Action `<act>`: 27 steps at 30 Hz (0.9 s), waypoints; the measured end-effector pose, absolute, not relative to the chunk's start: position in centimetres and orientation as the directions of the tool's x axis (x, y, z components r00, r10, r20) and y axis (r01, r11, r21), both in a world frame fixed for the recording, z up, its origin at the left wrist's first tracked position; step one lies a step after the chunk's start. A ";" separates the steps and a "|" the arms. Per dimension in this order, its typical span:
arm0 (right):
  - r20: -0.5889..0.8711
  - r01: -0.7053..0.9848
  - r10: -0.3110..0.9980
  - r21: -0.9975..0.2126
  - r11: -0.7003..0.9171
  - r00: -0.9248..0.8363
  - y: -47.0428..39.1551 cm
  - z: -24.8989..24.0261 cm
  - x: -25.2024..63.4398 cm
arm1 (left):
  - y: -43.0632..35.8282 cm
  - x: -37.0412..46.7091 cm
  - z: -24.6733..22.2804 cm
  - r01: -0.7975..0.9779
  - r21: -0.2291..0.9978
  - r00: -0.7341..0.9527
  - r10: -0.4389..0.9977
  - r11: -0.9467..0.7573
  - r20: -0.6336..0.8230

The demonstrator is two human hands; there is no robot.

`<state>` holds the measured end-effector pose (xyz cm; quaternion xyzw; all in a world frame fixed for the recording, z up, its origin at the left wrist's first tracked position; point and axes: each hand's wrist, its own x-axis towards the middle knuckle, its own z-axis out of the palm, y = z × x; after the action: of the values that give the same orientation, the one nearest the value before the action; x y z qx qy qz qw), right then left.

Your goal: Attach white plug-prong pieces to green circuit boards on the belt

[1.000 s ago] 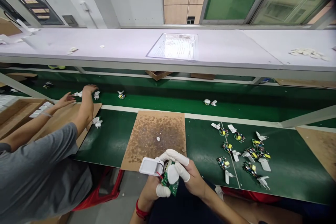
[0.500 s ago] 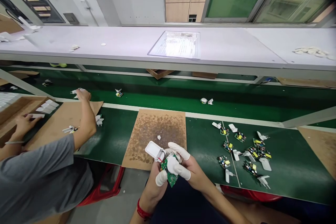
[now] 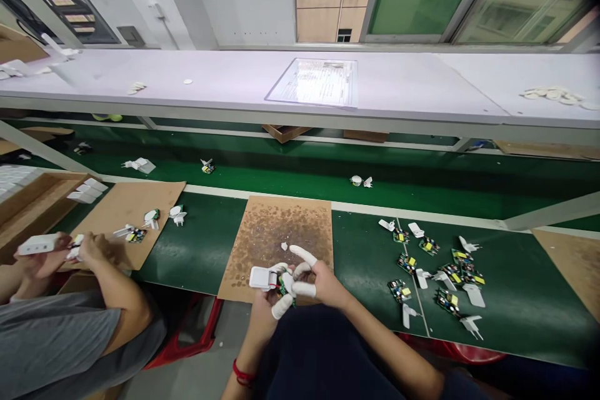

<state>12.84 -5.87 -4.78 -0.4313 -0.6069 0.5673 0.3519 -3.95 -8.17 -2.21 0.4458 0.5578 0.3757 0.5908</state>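
My left hand (image 3: 268, 309), with white finger covers and a red wristband, is closed round a small green circuit board (image 3: 283, 286). A white plastic case (image 3: 262, 278) hangs off its left side on short red and black wires. A round white disc (image 3: 287, 281) lies against the board. My right hand (image 3: 315, 275), also in finger covers, pinches the board's right side, its index finger stretched out. Both hands are over the front of a stained brown cardboard sheet (image 3: 281, 225), where a small white scrap (image 3: 284, 246) lies.
Several circuit boards with white parts (image 3: 447, 301) lie on the green table (image 3: 365, 250) at right. At left a co-worker's hands (image 3: 91, 250) hold white parts beside a wooden tray (image 3: 37, 203). Behind runs a green belt (image 3: 281, 181) under a white shelf (image 3: 215, 84).
My hands have moved a little left and the board has turned, its case now level. The co-worker's hands have come together near the body, leaving white parts on the belt. Belt items slid slightly left.
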 end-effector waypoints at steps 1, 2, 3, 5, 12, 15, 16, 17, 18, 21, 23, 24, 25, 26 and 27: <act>-0.095 0.180 0.930 -0.983 -0.032 -0.355 -4.8 -6.1 12.6 | -7.8 -4.9 -2.7 0.127 0.935 0.078 0.936 0.331 -0.343; -0.124 0.244 0.938 -0.969 -0.044 -0.323 -3.7 -7.4 12.5 | -7.5 -5.9 -3.1 0.205 0.917 0.056 0.932 0.341 -0.359; -0.147 0.308 0.943 -0.950 -0.051 -0.298 -2.6 -8.5 12.3 | -7.3 -6.9 -3.5 0.287 0.893 0.034 0.928 0.346 -0.370; -0.175 0.424 0.939 -0.905 -0.034 -0.297 -0.5 -10.2 11.8 | -7.3 -8.9 -4.0 0.464 0.818 -0.011 0.926 0.340 -0.378; -0.276 0.665 0.838 -0.735 0.131 -0.471 3.2 -12.2 8.5 | -9.2 -11.7 -4.4 0.810 0.521 -0.034 0.908 0.270 -0.418; -0.303 0.706 0.827 -0.692 0.151 -0.474 2.9 -13.0 7.7 | -9.4 -11.6 -4.0 0.838 0.490 -0.022 0.911 0.242 -0.412; -0.308 0.713 0.829 -0.685 0.147 -0.466 2.7 -13.4 7.6 | -9.4 -11.6 -3.9 0.841 0.488 -0.018 0.913 0.235 -0.409; -0.312 0.720 0.834 -0.681 0.137 -0.454 2.4 -13.7 7.6 | -9.3 -11.6 -3.7 0.841 0.491 -0.012 0.914 0.228 -0.405; -0.316 0.724 0.842 -0.679 0.122 -0.438 2.2 -13.9 7.7 | -9.1 -11.5 -3.6 0.838 0.499 -0.004 0.916 0.223 -0.401; -0.323 0.712 0.870 -0.700 0.045 -0.373 1.4 -14.5 7.9 | -8.5 -10.9 -3.3 0.815 0.541 0.023 0.920 0.209 -0.392; -0.322 0.672 0.888 -0.740 -0.020 -0.328 1.2 -14.5 8.1 | -7.9 -10.2 -3.1 0.788 0.583 0.053 0.921 0.199 -0.385; -0.320 0.640 0.897 -0.766 -0.055 -0.306 1.1 -14.4 8.1 | -7.7 -9.8 -3.0 0.770 0.608 0.072 0.922 0.191 -0.381; -0.315 0.600 0.905 -0.795 -0.088 -0.286 1.0 -14.2 8.2 | -7.4 -9.3 -2.7 0.749 0.636 0.095 0.920 0.185 -0.379; -0.308 0.550 0.913 -0.827 -0.118 -0.267 1.0 -13.8 8.2 | -7.2 -9.0 -2.4 0.722 0.667 0.122 0.917 0.181 -0.381; -0.294 0.490 0.922 -0.860 -0.140 -0.252 0.9 -13.4 8.3 | -7.1 -8.7 -1.8 0.690 0.701 0.155 0.909 0.180 -0.386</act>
<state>8.34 0.89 -13.40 -0.5712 -0.6181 0.4939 0.2186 -8.67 -7.09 -1.85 0.6274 0.6375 0.1276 0.4287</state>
